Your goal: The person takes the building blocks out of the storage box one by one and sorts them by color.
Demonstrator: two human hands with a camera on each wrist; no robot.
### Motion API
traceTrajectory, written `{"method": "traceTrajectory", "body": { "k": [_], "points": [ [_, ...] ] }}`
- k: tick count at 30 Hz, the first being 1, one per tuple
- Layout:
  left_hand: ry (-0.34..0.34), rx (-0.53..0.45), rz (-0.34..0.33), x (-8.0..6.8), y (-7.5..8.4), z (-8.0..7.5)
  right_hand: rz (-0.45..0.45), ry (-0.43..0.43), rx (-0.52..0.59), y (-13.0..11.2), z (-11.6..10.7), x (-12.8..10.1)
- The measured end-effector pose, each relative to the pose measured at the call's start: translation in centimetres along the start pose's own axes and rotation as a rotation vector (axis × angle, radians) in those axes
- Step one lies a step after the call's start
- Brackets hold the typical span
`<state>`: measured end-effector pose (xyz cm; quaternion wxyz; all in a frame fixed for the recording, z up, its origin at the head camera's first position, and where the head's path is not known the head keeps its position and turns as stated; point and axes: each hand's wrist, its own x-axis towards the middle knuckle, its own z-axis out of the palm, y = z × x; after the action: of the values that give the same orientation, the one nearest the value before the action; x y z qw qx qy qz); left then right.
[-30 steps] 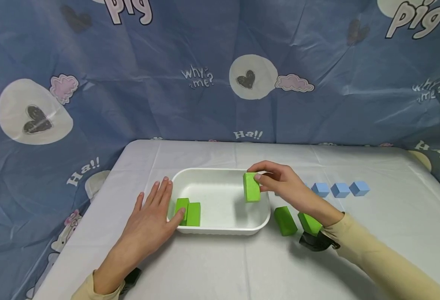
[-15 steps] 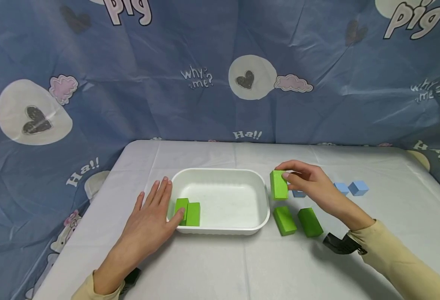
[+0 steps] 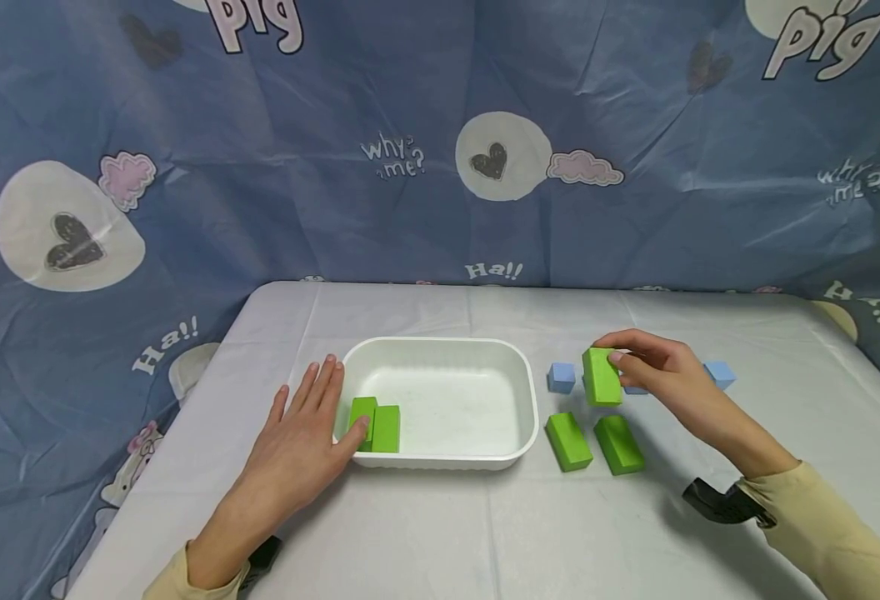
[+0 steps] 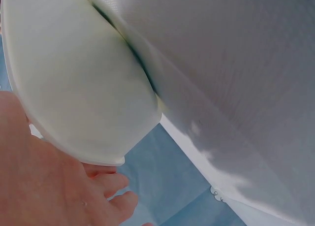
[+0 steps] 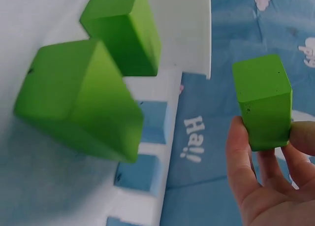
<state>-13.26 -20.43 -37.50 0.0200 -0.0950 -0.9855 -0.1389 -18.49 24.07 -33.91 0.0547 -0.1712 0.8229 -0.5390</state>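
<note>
A white tray [image 3: 440, 341] sits mid-table with two green blocks [image 3: 377, 426] standing in its front left corner. My left hand [image 3: 301, 433] lies flat on the table, fingers straight, its fingertips against the tray's left rim [image 4: 74, 93]. My right hand [image 3: 638, 364] pinches a third green block [image 3: 602, 377] [image 5: 263, 100] upright in the air, right of the tray. It hovers just behind two green blocks lying on the table [image 3: 568, 440] [image 3: 619, 444], which show in the right wrist view as block [image 5: 78, 98] and block [image 5: 125, 31].
Blue cubes [image 3: 561, 377] [image 3: 721, 373] stand in a row behind the right hand, some hidden by it. A blue printed cloth [image 3: 440, 167] hangs behind the white-covered table [image 3: 485, 533]. Black wrist mounts [image 3: 721, 502] sit on both forearms.
My right hand has carried the green block rightward, from over the tray's right end to above the table behind the two lying green blocks. The left hand has not moved.
</note>
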Motion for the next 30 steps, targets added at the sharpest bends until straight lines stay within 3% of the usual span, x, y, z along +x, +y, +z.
{"method": "traceTrajectory", "body": {
  "k": [8, 30],
  "points": [
    [0.0, -0.003, -0.005, 0.0, 0.0, 0.1, -0.002, 0.033, -0.012, 1.2, -1.1, -1.4],
    [0.003, -0.008, -0.008, -0.1, 0.1, 0.0, 0.07, 0.058, -0.277, 4.9, -3.1, -5.4]
  ]
}}
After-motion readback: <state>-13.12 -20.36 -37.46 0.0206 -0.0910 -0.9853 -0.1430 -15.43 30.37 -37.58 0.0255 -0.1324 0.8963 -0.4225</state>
